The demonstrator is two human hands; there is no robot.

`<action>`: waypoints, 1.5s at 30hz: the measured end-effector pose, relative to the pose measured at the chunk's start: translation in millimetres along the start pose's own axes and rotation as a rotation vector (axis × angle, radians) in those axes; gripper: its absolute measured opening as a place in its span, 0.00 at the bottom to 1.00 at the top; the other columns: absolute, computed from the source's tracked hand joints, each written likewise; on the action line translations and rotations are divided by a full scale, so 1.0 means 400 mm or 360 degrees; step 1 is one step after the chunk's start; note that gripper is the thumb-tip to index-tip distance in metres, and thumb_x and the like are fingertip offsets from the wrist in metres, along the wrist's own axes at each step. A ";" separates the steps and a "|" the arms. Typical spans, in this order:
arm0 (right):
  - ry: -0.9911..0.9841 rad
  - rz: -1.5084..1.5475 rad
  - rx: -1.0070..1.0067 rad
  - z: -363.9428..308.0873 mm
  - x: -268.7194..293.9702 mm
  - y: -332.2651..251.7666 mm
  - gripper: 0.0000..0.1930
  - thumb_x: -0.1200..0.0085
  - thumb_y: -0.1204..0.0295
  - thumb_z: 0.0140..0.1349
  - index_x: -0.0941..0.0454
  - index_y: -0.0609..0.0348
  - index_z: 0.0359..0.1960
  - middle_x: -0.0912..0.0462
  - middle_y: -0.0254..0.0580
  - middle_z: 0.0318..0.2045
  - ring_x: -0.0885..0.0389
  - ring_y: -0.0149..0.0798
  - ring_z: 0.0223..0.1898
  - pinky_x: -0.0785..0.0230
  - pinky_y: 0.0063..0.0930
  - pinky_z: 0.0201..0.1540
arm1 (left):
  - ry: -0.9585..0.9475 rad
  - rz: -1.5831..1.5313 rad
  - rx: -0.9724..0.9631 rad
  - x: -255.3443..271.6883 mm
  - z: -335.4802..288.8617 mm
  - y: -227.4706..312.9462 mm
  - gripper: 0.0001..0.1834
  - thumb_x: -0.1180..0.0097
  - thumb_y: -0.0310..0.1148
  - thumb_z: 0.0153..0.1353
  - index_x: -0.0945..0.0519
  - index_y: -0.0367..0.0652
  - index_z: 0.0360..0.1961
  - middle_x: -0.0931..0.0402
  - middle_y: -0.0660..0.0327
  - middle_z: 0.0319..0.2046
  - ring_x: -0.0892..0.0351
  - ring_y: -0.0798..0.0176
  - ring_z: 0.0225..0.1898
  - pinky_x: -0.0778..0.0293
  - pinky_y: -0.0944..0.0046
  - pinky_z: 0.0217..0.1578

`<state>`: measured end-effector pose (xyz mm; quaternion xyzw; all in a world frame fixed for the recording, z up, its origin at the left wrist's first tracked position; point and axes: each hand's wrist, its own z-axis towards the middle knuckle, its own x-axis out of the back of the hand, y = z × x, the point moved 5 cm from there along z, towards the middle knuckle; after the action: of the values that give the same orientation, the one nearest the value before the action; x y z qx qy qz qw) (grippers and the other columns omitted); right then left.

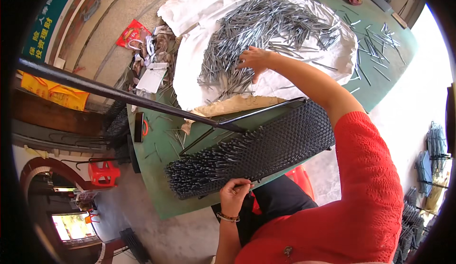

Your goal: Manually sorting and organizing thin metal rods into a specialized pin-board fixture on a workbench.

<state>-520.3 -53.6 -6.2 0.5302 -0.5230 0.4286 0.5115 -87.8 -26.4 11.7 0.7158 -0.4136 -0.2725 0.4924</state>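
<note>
A long black block point(289, 138) full of small holes lies across the green table in front of me. Dark thin strips point(202, 169) stand up densely from its left part; the holes to the right look bare. At its near edge is my left hand point(234, 195), fingertips pinched together; whatever they hold is too small to make out. My right hand point(256, 62) reaches over the block to a heap of thin grey metal strips point(270, 21), thumb and fingers apart at the heap's near side. The heap lies on a white cloth point(187, 59).
A black pole point(118, 93) runs from the upper left down to the block. Loose strips lie on the green table point(152, 188). A phone point(138, 127), orange-handled scissors point(146, 127) and a red packet point(133, 35) are at left. A red stool point(103, 173) stands on the floor.
</note>
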 end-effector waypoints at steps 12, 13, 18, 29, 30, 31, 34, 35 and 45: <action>0.0022 -0.0012 -0.0218 -0.045 -0.073 -0.037 0.12 0.41 0.63 0.45 0.21 0.58 0.26 0.18 0.45 0.26 0.18 0.47 0.32 0.27 0.40 0.33 | 0.0016 0.0087 -0.0063 -0.020 -0.005 0.015 0.06 0.45 0.22 0.59 0.23 0.36 0.37 0.21 0.60 0.33 0.18 0.68 0.33 0.26 0.72 0.30; 0.0095 -0.0027 -0.0246 -0.058 -0.076 -0.040 0.11 0.42 0.65 0.45 0.22 0.59 0.27 0.18 0.45 0.26 0.18 0.47 0.32 0.27 0.40 0.33 | 0.0025 0.0167 -0.0053 -0.023 -0.005 0.022 0.06 0.45 0.22 0.59 0.23 0.36 0.38 0.21 0.61 0.33 0.19 0.69 0.33 0.26 0.73 0.30; 0.0266 0.0090 -0.0481 -0.109 -0.067 -0.018 0.11 0.43 0.64 0.49 0.19 0.57 0.29 0.17 0.43 0.28 0.17 0.44 0.33 0.27 0.36 0.32 | -0.0124 0.0212 -0.0086 -0.085 -0.026 0.106 0.07 0.47 0.24 0.61 0.24 0.36 0.41 0.21 0.62 0.35 0.20 0.71 0.34 0.27 0.74 0.32; 0.1089 0.0772 -0.1134 -0.367 0.086 0.199 0.19 0.46 0.56 0.50 0.27 0.63 0.27 0.23 0.57 0.22 0.23 0.58 0.29 0.32 0.47 0.33 | -0.0814 -0.0279 -0.0090 -0.333 0.205 0.346 0.13 0.49 0.26 0.62 0.28 0.35 0.48 0.23 0.58 0.39 0.22 0.65 0.39 0.24 0.67 0.40; 0.1136 0.0919 -0.1140 -0.379 0.099 0.201 0.19 0.45 0.56 0.50 0.26 0.64 0.27 0.22 0.57 0.23 0.23 0.58 0.29 0.32 0.47 0.33 | -0.0661 -0.0465 0.0031 -0.364 0.245 0.372 0.12 0.48 0.29 0.63 0.28 0.35 0.45 0.24 0.56 0.39 0.23 0.64 0.39 0.25 0.67 0.42; 0.1181 0.1065 -0.1142 -0.388 0.112 0.201 0.19 0.44 0.57 0.49 0.25 0.64 0.27 0.22 0.58 0.24 0.22 0.58 0.29 0.32 0.46 0.33 | -0.0735 -0.0564 0.0202 -0.400 0.290 0.386 0.11 0.47 0.31 0.62 0.27 0.37 0.43 0.24 0.56 0.39 0.23 0.64 0.39 0.25 0.66 0.42; 0.1354 0.1151 -0.1133 -0.425 0.121 0.197 0.18 0.41 0.61 0.48 0.26 0.68 0.25 0.23 0.57 0.22 0.23 0.52 0.27 0.33 0.42 0.33 | -0.0573 -0.0212 -0.0233 -0.518 0.426 0.433 0.15 0.41 0.40 0.59 0.26 0.40 0.38 0.25 0.57 0.33 0.24 0.65 0.35 0.27 0.67 0.39; 0.1378 0.1220 -0.1064 -0.447 0.130 0.188 0.18 0.41 0.60 0.48 0.27 0.67 0.24 0.23 0.57 0.22 0.23 0.53 0.27 0.33 0.42 0.32 | -0.0480 -0.0133 -0.0202 -0.561 0.452 0.460 0.24 0.37 0.51 0.52 0.25 0.39 0.34 0.28 0.62 0.28 0.29 0.68 0.29 0.32 0.69 0.30; 0.1018 0.0559 -0.1085 -0.434 0.192 0.086 0.11 0.48 0.65 0.51 0.24 0.62 0.28 0.18 0.52 0.26 0.18 0.52 0.28 0.27 0.42 0.28 | -0.0593 -0.0348 0.0274 -0.682 0.778 0.394 0.40 0.43 0.67 0.47 0.27 0.48 0.52 0.26 0.58 0.51 0.26 0.56 0.50 0.29 0.52 0.49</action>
<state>-534.1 112.1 92.0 0.0790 -0.5317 0.4541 0.7106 -525.7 31.8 39.3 0.7330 -0.4390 -0.4153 0.3122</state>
